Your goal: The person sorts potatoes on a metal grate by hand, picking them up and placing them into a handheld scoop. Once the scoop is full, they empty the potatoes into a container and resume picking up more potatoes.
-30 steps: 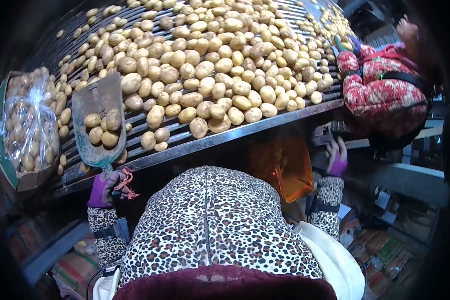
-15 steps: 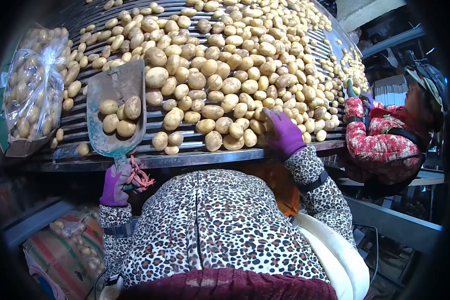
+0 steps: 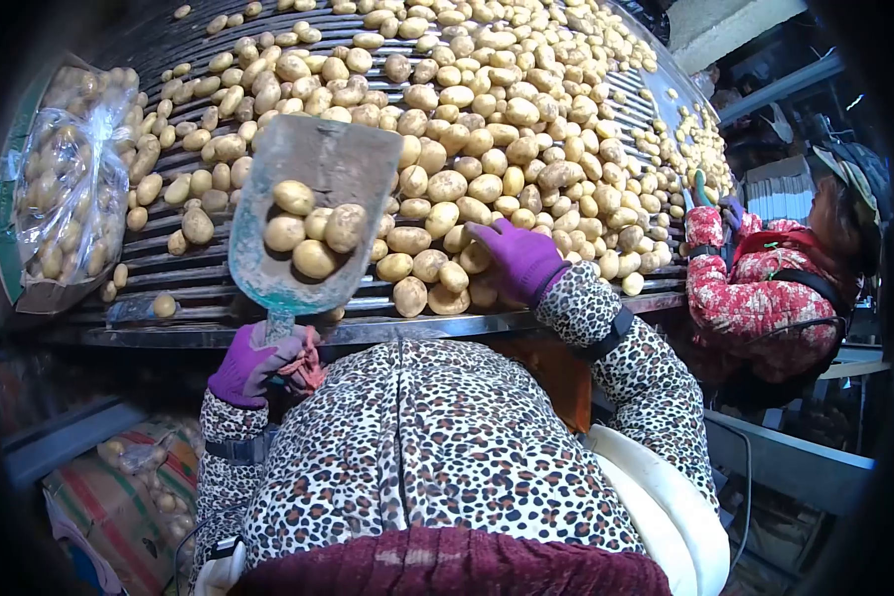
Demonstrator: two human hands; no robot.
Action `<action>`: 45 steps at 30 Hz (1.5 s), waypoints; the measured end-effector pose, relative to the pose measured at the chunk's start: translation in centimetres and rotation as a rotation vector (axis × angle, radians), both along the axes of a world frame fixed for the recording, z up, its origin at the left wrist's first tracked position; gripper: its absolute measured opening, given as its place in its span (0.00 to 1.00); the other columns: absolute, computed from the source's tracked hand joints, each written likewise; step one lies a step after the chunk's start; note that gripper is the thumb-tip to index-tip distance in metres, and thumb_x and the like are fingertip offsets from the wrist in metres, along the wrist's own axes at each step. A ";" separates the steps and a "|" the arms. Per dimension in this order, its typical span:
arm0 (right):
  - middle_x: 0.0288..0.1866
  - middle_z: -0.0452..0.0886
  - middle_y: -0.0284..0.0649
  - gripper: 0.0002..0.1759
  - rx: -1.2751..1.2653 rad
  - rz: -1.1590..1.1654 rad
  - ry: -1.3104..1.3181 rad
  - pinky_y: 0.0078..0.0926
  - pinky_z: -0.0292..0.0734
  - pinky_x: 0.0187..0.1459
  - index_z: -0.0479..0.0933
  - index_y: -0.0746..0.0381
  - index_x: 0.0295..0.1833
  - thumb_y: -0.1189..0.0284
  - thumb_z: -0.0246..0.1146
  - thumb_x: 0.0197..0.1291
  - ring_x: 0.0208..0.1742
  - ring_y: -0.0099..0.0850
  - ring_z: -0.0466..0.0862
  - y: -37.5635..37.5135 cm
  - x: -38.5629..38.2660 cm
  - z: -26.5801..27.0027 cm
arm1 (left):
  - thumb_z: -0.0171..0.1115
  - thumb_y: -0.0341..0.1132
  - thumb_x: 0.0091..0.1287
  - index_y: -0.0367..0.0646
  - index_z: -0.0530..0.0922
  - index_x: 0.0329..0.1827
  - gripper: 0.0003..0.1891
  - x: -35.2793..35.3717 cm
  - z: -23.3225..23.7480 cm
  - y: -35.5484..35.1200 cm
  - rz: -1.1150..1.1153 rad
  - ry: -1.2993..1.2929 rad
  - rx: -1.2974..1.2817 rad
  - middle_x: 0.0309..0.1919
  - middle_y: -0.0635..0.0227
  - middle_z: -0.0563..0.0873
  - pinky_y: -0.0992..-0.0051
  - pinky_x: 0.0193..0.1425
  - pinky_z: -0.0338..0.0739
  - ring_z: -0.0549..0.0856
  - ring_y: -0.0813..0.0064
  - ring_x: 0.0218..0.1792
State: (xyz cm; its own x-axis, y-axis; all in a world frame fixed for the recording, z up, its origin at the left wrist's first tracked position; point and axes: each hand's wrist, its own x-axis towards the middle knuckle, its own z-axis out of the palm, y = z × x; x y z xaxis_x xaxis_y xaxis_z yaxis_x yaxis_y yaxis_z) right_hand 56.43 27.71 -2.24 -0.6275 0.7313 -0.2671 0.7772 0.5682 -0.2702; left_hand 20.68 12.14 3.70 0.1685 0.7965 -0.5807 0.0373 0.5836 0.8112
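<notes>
My left hand [image 3: 258, 360], in a purple and grey glove, is closed round the handle of a worn shovel [image 3: 353, 164] with a teal rim. Several potatoes [image 3: 314, 258] lie in the shovel's blade, which is over the roller table [image 3: 199, 336]. Pinkish-red cord [image 3: 309, 366] hangs by the handle at my fingers. My right hand [image 3: 523, 260], gloved in purple, reaches over the near edge of the potato heap [image 3: 526, 139]. Its fingers are stretched out against potatoes there; the thumb is hidden.
A clear plastic bag of potatoes [image 3: 74, 189] stands in an open carton at the left. Below it is a striped box [image 3: 109, 507] with more potatoes. At the right, a person in a red patterned jacket [image 3: 765, 278] has their hands at the table.
The shovel with its potatoes has moved right and tilted, carried by my left hand. My right hand has shifted left along the heap's near edge.
</notes>
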 end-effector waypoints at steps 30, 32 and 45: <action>0.61 0.77 0.47 0.34 -0.676 -0.350 1.064 0.28 0.82 0.51 0.67 0.61 0.70 0.69 0.70 0.59 0.56 0.33 0.81 8.1 -12.4 3.6 | 0.61 0.40 0.69 0.34 0.81 0.52 0.18 -1.6 -0.6 0.3 -0.156 -0.032 0.013 0.44 0.63 0.87 0.76 0.52 0.79 0.86 0.76 0.46; 0.62 0.77 0.48 0.33 -0.338 -0.168 1.026 0.30 0.83 0.49 0.68 0.61 0.68 0.70 0.69 0.59 0.52 0.34 0.84 9.0 -13.4 4.2 | 0.63 0.46 0.69 0.35 0.82 0.48 0.20 -1.8 -1.7 -0.4 -0.076 -0.038 0.041 0.39 0.65 0.88 0.78 0.45 0.79 0.86 0.78 0.40; 0.53 0.84 0.43 0.22 0.129 0.378 0.665 0.31 0.80 0.55 0.78 0.57 0.60 0.71 0.69 0.60 0.53 0.35 0.85 10.7 -16.6 8.1 | 0.65 0.41 0.68 0.34 0.80 0.51 0.18 -2.0 -2.6 -0.7 -0.050 -0.034 0.202 0.35 0.64 0.86 0.78 0.36 0.80 0.86 0.78 0.31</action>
